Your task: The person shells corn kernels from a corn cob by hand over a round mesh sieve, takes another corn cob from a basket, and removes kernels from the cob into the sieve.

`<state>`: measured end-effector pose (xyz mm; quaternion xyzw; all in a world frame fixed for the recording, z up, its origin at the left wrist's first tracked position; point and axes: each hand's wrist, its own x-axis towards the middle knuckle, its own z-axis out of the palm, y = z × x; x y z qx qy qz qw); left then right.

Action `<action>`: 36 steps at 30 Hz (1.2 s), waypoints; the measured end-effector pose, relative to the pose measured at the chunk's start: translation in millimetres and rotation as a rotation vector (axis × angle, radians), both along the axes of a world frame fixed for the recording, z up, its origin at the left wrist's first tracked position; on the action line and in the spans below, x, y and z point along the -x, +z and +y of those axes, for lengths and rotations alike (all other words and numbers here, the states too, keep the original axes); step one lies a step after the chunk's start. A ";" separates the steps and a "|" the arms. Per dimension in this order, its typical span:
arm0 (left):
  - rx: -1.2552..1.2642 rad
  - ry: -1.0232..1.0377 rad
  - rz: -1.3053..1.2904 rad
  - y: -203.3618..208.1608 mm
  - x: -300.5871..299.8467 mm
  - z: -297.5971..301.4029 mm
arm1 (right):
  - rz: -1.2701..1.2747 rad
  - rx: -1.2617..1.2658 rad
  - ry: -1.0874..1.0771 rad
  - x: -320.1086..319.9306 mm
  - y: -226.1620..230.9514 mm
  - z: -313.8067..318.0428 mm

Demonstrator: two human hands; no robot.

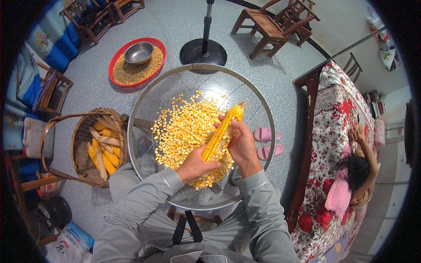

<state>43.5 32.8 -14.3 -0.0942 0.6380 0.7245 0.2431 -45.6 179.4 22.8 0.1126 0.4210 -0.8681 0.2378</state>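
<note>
A long yellow corn cob (217, 139) slants across my two hands, above a wide round wire-mesh sieve (142, 151) on my lap. My left hand (197, 163) is closed around the cob's lower end. Higher up, my right hand (240, 142) wraps the cob from the right, thumb and fingers on its kernels. Part of the cob's side has a paler strip near the right fingers. Under it, a heap of loose yellow and whitish corn kernels (182, 127) covers the middle of the mesh.
Left of the sieve stands a handled wicker basket (81, 149) with corn cobs and bare cores. A red basin (113, 79) holds kernels and a steel bowl (138, 53). Beyond are a black stand base (203, 53) and wooden chairs (265, 28). A person (351, 179) lies on the bed at right.
</note>
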 end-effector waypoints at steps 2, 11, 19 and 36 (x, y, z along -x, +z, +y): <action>-0.044 0.009 -0.029 5.1 0.6 -0.2 | -0.007 0.034 0.006 -0.7 0.3 1.8; -0.210 0.053 -0.136 4.0 -1.4 1.3 | 0.048 -0.001 0.069 3.7 -6.2 1.5; -0.172 0.041 -0.116 5.5 -0.6 -2.0 | -0.044 0.107 0.013 1.4 3.2 -0.7; -0.110 0.026 -0.062 -0.7 -2.3 3.2 | 0.064 -0.093 -0.007 1.5 -0.2 -1.5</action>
